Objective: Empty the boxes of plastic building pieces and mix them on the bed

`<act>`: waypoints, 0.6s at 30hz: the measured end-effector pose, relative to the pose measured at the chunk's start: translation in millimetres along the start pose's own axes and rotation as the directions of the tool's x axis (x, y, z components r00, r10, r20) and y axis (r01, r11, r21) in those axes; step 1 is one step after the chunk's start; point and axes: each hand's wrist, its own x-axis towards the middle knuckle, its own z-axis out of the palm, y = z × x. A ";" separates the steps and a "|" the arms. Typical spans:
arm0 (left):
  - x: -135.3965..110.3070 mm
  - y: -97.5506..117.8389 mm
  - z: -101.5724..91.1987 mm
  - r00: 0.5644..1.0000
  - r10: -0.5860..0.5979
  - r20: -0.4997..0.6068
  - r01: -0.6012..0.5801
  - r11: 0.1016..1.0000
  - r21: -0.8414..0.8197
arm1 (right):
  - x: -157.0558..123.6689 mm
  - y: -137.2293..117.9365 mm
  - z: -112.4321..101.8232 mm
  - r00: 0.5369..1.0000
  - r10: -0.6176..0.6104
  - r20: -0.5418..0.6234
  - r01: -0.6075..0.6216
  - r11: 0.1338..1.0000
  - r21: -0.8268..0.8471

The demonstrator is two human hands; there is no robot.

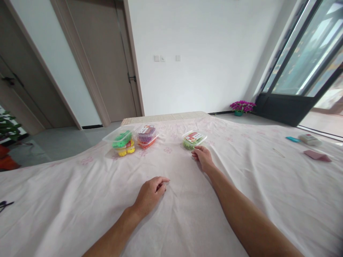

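A small clear plastic box [194,136] with a printed label and green pieces inside stands on the floral cloth. At its near right edge is my right hand [203,157], fingers bent and closed against the rim. My left hand [152,190] rests on the cloth nearer to me, its index finger stretched out and the other fingers loosely curled, holding nothing. Left of the middle sit a box with purple pieces [147,132], stacked over orange ones [147,143], and green pieces [122,138] in a clear container above yellow pieces [127,148].
The pale cloth [107,200] has folds. On the right lie a blue item [293,139], a whitish packet [309,139], a pink folded piece [317,155] and a thin stick [278,152]. A dark object [5,205] lies at the far left. Magenta flowers [242,106] stand beyond.
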 end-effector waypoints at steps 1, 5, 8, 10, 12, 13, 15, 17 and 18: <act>0.0 -0.2 0.1 1.000 0.004 -0.001 -0.004 1.000 0.003 | 0.5 0.9 -0.1 1.000 -0.003 0.012 0.003 1.000 -0.004; -0.3 -0.3 0.3 1.000 0.008 -0.003 -0.008 1.000 0.013 | 3.6 6.0 -0.8 0.999 -0.014 0.041 0.015 1.000 -0.019; -0.5 1.5 -0.2 1.000 0.005 0.000 -0.005 1.000 0.023 | 7.8 12.1 -1.3 0.998 -0.029 0.050 0.032 0.998 -0.045; -0.5 2.8 -0.6 1.000 0.004 0.002 -0.004 1.000 0.025 | 10.9 16.6 -1.7 0.998 -0.039 0.059 0.043 0.996 -0.074; -0.3 3.4 -0.7 1.000 0.003 0.006 -0.003 1.000 0.025 | 13.5 20.5 -2.0 0.996 -0.055 0.076 0.063 0.992 -0.105; -0.1 3.4 -0.6 1.000 0.003 0.005 -0.004 1.000 0.026 | 14.5 22.2 -2.2 0.994 -0.065 0.085 0.075 0.990 -0.120; 0.2 3.3 -0.4 1.000 0.005 0.000 -0.005 1.000 0.027 | 15.7 24.5 -2.7 0.991 -0.087 0.103 0.103 0.981 -0.164; 0.3 3.4 -0.4 1.000 0.005 -0.001 -0.005 1.000 0.030 | 16.1 25.7 -3.4 0.987 -0.111 0.116 0.137 0.960 -0.244; 0.2 3.6 -0.4 1.000 0.004 0.000 -0.004 0.999 0.031 | 16.1 26.0 -3.9 0.985 -0.124 0.122 0.155 0.942 -0.298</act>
